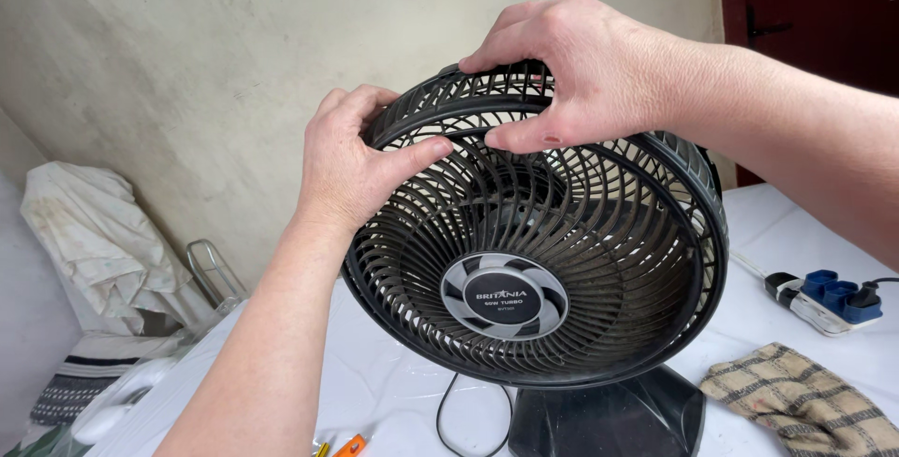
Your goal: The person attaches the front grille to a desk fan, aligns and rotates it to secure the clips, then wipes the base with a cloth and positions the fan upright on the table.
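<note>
A black table fan (562, 260) stands on its dark base (609, 415) in the middle of a white table (375, 391). Its round front grille, with curved ribs and a grey and black centre badge (504, 296), faces me and is tilted back. My left hand (351, 162) grips the grille's upper left rim, thumb pressed on the ribs. My right hand (581, 68) clasps the top rim, fingers curled over the edge and thumb under it. The blades behind the grille are mostly hidden.
A checked cloth (805, 401) lies at the right front. A white power strip with blue plugs (829, 300) sits at the right. A black cord (449, 420) runs by the base. An orange tool tip (348, 446) shows at the bottom. Crumpled white fabric (94, 242) lies left by the wall.
</note>
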